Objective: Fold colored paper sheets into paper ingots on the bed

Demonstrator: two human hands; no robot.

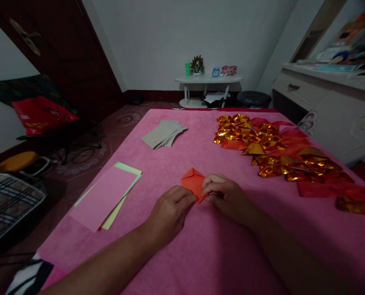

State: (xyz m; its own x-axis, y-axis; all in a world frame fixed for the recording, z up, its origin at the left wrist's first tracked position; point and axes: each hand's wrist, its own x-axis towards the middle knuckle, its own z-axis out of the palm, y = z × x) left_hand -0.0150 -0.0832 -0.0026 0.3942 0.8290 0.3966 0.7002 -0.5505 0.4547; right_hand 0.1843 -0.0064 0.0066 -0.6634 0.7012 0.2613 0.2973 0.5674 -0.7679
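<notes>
A small sheet of orange paper (193, 182), folded to a point at its far end, lies on the pink cloth in front of me. My left hand (173, 207) pinches its near left edge, fingers pressed together. On the right side my right hand (222, 192) grips the paper's near right edge between thumb and curled fingers. The two hands almost meet at the near corner, and their fingertips hide part of that edge. Both forearms rest low over the table.
Pink, yellow and green paper sheets (109, 192) lie at the left, with grey sheets (164, 133) behind them. Rows of shiny gold and red folded paper pieces (262, 143) cover the right side. Beyond the table (176, 246) stands a low white stand (208, 79).
</notes>
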